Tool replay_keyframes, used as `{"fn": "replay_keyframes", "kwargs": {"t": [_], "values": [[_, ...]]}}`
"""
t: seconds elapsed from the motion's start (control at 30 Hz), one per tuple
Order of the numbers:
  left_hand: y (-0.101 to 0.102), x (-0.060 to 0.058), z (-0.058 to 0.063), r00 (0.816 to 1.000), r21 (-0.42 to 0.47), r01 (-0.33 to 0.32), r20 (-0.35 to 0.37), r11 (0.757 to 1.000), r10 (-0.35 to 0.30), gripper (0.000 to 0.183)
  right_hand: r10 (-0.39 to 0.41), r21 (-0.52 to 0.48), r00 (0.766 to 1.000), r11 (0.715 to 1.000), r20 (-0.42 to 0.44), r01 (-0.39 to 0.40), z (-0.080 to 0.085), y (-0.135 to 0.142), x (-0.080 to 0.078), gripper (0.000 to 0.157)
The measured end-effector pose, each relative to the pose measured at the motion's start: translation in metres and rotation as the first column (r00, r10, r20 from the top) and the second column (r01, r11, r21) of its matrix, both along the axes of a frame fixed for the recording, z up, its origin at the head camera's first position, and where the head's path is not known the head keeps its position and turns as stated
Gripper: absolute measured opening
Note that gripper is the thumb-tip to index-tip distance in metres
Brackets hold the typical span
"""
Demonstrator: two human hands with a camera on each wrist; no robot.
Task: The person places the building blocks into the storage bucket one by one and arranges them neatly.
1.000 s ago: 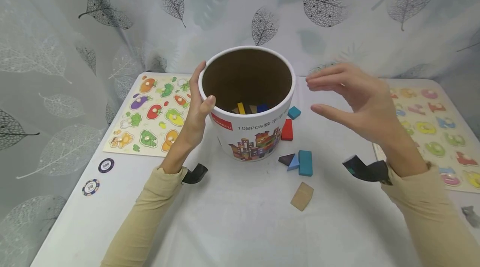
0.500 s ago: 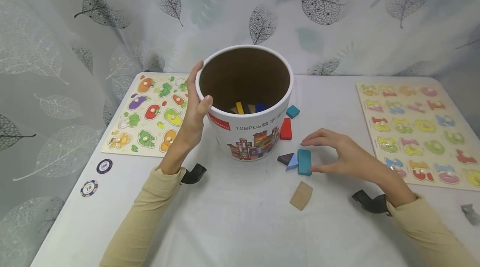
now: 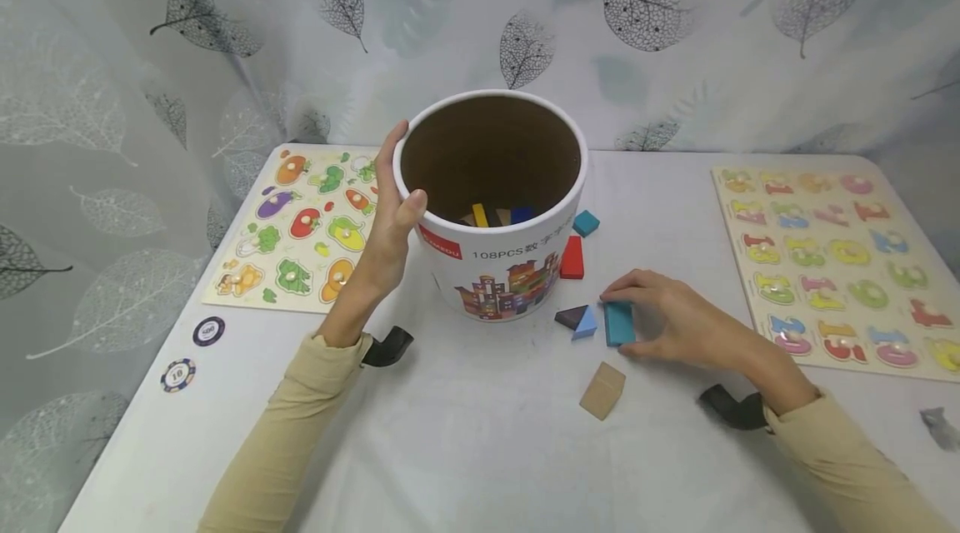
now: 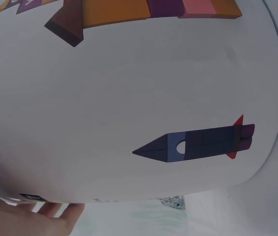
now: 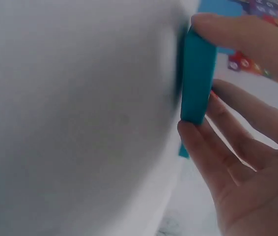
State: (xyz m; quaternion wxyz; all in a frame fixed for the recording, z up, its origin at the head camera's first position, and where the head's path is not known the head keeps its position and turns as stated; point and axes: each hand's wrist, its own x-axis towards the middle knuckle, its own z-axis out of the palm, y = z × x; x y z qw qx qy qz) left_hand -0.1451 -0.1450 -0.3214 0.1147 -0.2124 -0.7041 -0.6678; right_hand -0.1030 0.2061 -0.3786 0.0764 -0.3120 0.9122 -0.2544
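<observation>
My left hand [image 3: 388,233] grips the left side of a white bucket [image 3: 491,266], its thumb over the near rim and its fingers along the outer wall. Inside the bucket lie several blocks, one of them a yellow block [image 3: 480,216]. My right hand [image 3: 678,321] pinches a teal rectangular block [image 3: 619,325] by its two ends, thumb at one and fingertips at the other; the right wrist view shows this teal block [image 5: 198,76] up close. Just left of it lie a dark triangular block [image 3: 572,316] and a blue triangular block [image 3: 585,324]. The left wrist view is mostly bucket wall [image 4: 104,98].
A red block [image 3: 572,258] and a small teal block [image 3: 587,223] lie right of the bucket; a tan wooden block [image 3: 603,391] lies nearer. A vegetable puzzle board [image 3: 217,293] is at left, a number puzzle board [image 3: 738,266] at right. Two poker chips [image 3: 209,331] lie far left.
My right hand has come down from beside the bucket's rim to the teal rectangular block, taken hold of it and shifted it slightly right. The left hand keeps its grip on the bucket.
</observation>
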Motion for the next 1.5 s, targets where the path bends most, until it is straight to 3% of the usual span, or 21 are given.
{"fn": "replay_keyframes", "kwargs": {"t": [0.1, 0.23, 0.33, 0.43, 0.5, 0.57, 0.63, 0.8, 1.17, 1.27, 1.43, 1.5], "values": [[0.0, 0.0, 0.0, 1.0, -0.002, -0.001, 0.002, 1.0, 0.001, 0.108, -0.008, -0.046, 0.998, 0.999, -0.061, 0.005, 0.011, 0.006, -0.005, 0.061], [0.0, 0.001, -0.001, 1.0, 0.001, -0.005, 0.013, 1.0, 0.005, 0.109, -0.038, -0.206, 0.989, 0.978, -0.144, 0.007, 0.035, 0.01, -0.015, 0.062], [0.0, 0.001, 0.0, 1.0, 0.006, 0.0, 0.015, 1.0, 0.0, 0.109, -0.03, -0.358, 0.986, 0.933, -0.163, -0.03, 0.064, 0.005, -0.023, 0.067], [0.0, 0.001, 0.0, 1.0, 0.009, 0.009, 0.01, 1.0, -0.009, 0.108, 0.006, -0.502, 0.981, 0.859, -0.195, -0.105, 0.097, -0.008, -0.031, 0.072], [-0.001, 0.001, 0.0, 1.0, 0.007, 0.009, 0.006, 1.0, -0.009, 0.108, 0.028, -0.571, 0.974, 0.806, -0.223, -0.154, 0.117, -0.022, -0.038, 0.072], [-0.001, 0.001, 0.0, 1.0, 0.003, 0.008, 0.004, 1.0, -0.008, 0.107, 0.029, -0.598, 0.964, 0.779, -0.264, -0.187, 0.132, -0.039, -0.046, 0.069], [-0.001, 0.001, 0.0, 1.0, 0.0, 0.005, 0.005, 1.0, -0.005, 0.107, 0.025, -0.588, 0.958, 0.785, -0.286, -0.196, 0.143, -0.056, -0.053, 0.064], [-0.001, 0.002, 0.0, 1.0, -0.01, 0.001, 0.023, 1.0, -0.001, 0.108, 0.026, -0.481, 0.942, 0.855, -0.335, -0.194, 0.148, -0.086, -0.066, 0.057], [-0.002, 0.001, 0.001, 0.999, -0.022, -0.021, 0.031, 1.0, 0.022, 0.109, 0.115, -0.442, 0.956, 0.867, -0.269, -0.229, 0.141, -0.093, -0.075, 0.053], [-0.002, 0.001, 0.001, 1.0, -0.019, -0.016, 0.027, 1.0, 0.016, 0.109, 0.139, -0.521, 0.961, 0.817, -0.24, -0.248, 0.143, -0.09, -0.074, 0.05], [0.0, 0.0, 0.0, 1.0, -0.005, -0.01, 0.017, 1.0, 0.01, 0.11, 0.149, -0.741, 0.969, 0.626, -0.195, -0.245, 0.148, -0.07, -0.073, 0.042], [0.0, 0.0, 0.0, 1.0, -0.004, -0.013, 0.016, 1.0, 0.013, 0.111, 0.105, -0.785, 0.978, 0.584, -0.182, -0.209, 0.145, -0.058, -0.075, 0.039]]}}
